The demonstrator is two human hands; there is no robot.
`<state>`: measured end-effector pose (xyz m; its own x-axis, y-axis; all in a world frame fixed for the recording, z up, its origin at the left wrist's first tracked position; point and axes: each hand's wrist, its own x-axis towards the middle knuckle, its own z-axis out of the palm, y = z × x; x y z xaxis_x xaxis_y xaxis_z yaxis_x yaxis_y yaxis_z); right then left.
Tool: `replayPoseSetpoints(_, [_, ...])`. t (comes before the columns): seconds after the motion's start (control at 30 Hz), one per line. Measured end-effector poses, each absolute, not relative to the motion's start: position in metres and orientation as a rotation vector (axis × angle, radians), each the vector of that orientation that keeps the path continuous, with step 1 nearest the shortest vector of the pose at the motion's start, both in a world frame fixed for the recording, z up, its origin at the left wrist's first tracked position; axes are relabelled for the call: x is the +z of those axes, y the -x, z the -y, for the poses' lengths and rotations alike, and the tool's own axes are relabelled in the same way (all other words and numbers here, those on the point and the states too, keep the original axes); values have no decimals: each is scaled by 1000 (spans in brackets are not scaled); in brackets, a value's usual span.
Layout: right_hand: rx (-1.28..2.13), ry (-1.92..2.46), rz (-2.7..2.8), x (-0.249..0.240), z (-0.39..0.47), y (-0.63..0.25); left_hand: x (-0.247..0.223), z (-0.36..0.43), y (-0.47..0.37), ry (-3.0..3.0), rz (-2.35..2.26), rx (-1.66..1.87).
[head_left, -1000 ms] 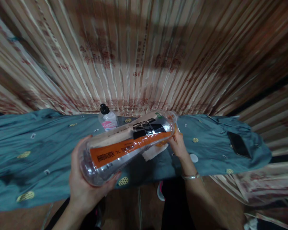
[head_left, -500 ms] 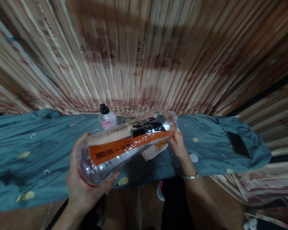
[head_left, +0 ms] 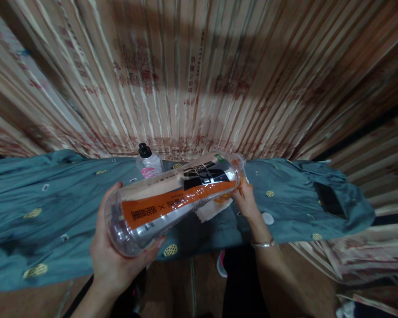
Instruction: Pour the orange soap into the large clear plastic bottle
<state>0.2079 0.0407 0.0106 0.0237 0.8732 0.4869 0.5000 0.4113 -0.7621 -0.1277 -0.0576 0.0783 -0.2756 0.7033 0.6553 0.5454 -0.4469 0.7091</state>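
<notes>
A large clear plastic bottle (head_left: 175,194) with an orange, black and white label lies slanted in the air above the cloth. Its base is low at the left and its neck points up to the right. My left hand (head_left: 116,247) is wrapped round the base end. By the bottle's neck, my right hand (head_left: 245,196) is closed on an orange see-through thing (head_left: 223,198), mostly hidden behind the bottle and my fingers. A white paper piece (head_left: 210,211) shows beneath them. Close to my right wrist lies a round white disc (head_left: 268,218).
A small clear bottle (head_left: 151,165) with a black cap and pink print stands behind the large one. A dark phone (head_left: 330,200) lies at the right on the teal patterned cloth (head_left: 63,207). Pleated curtains (head_left: 199,79) hang along the back.
The large bottle's base end has shifted very slightly left with my left hand. My right hand stays in place by the neck.
</notes>
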Motion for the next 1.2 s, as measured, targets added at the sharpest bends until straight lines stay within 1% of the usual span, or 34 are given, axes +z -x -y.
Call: replayPoseSetpoints(1.2, [418,1234,1652,13,-39,-208,82,61,125,-1779,-1641,1832])
